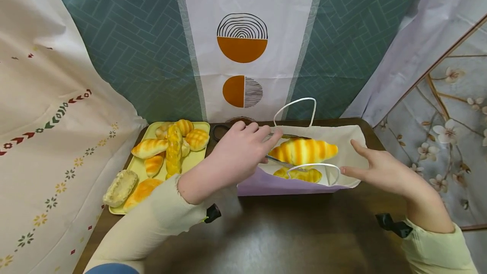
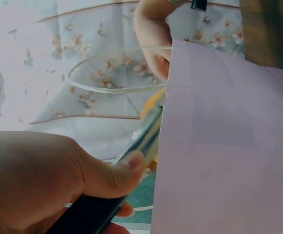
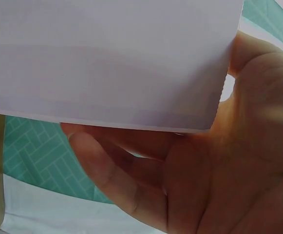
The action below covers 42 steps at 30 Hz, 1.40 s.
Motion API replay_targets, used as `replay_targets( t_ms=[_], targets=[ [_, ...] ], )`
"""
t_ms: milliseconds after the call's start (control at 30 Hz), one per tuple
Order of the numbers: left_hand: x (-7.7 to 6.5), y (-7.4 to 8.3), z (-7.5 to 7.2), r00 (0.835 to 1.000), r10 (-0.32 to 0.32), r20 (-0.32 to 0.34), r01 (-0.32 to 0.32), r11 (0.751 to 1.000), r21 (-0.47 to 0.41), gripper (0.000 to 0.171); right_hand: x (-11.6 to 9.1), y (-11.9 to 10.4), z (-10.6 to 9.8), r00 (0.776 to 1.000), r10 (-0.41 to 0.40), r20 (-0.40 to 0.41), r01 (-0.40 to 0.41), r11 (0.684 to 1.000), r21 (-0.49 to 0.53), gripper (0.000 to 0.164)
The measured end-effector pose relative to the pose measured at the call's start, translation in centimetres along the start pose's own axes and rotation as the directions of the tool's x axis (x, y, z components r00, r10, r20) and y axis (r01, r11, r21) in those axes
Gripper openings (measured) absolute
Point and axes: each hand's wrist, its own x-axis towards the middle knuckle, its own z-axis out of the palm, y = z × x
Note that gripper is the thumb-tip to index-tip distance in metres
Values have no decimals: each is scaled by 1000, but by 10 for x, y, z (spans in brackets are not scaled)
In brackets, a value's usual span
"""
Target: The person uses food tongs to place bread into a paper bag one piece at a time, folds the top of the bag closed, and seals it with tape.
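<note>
My left hand (image 1: 243,151) holds a pair of tongs (image 1: 279,160) with a dark handle (image 2: 90,212); its thumb presses along the handle in the left wrist view. Between the tongs' arms lies a striped bread roll (image 1: 308,151), at the mouth of a lilac paper bag (image 1: 293,187) with a white inside. Below it in the bag sits another yellow bread (image 1: 300,175). At the bag's right end, my right hand (image 1: 392,172) grips the rim, thumb and forefinger apart. In the right wrist view, its fingers (image 3: 117,180) run along the bag's outside.
Left on the dark table (image 1: 289,231), a yellow tray (image 1: 198,157) bears several breads, with a long twisted loaf (image 1: 173,151) on top. A hollow pale bread (image 1: 121,187) sits at its left edge. White handles (image 1: 300,101) stand up from the bag. Patterned curtains hang behind.
</note>
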Motion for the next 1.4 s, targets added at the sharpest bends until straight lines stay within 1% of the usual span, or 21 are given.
replay_targets(
  t_ms=[133,267,367,467,567,600,633,733,800,833,867,933,1033,1133,1200,1400],
  targets=[
    [6,1,3,999,22,43,-24,997,68,59,-1,0,0,1000,-1,-2,1,1000,-4,101],
    [11,1,8,996,35,83,-44,994,103,52,-1,0,1,1000,-2,-7,2,1000,-7,100],
    [16,0,11,988,36,148,-52,993,103,47,-1,0,1,1000,-2,-7,2,1000,0,100],
    [22,1,12,974,33,223,-60,992,114,45,-2,-1,2,1000,-4,-10,5,1000,5,99],
    [29,6,11,954,22,299,-71,985,155,43,-2,-2,2,1000,-8,-11,8,1000,9,99],
    [31,8,10,945,17,326,-77,982,173,43,-2,-2,2,1000,-9,-13,9,1000,8,99],
    [34,10,10,934,8,357,-80,979,187,43,-3,-2,2,1000,-9,-12,9,1000,8,99],
    [42,18,8,892,-20,452,-98,967,237,39,-2,-2,2,1000,-10,-7,10,1000,5,99],
    [46,22,7,865,-38,500,-109,959,261,37,-3,-2,2,1000,-13,-6,13,1000,3,99],
    [47,23,8,855,-47,516,-111,957,269,36,-3,-2,2,1000,-14,-4,14,1000,4,98],
    [48,24,9,849,-54,526,-111,955,276,36,-3,-2,1,1000,-14,-2,14,1000,4,98],
    [50,26,11,842,-69,535,-101,954,282,37,-4,-2,1,1000,-15,1,15,1000,6,98],
    [51,26,12,836,-103,539,-56,961,271,40,-5,-3,2,1000,-14,5,14,1000,11,97],
    [51,26,12,832,-129,539,-20,965,261,40,-6,-4,2,1000,-18,0,18,1000,14,97],
    [50,24,10,834,-137,535,-4,967,254,39,-6,-4,2,1000,-21,-4,21,1000,15,97],
    [49,19,6,831,-144,537,6,968,249,35,-6,-4,1,1000,-28,-8,28,999,15,96]
  ],
)
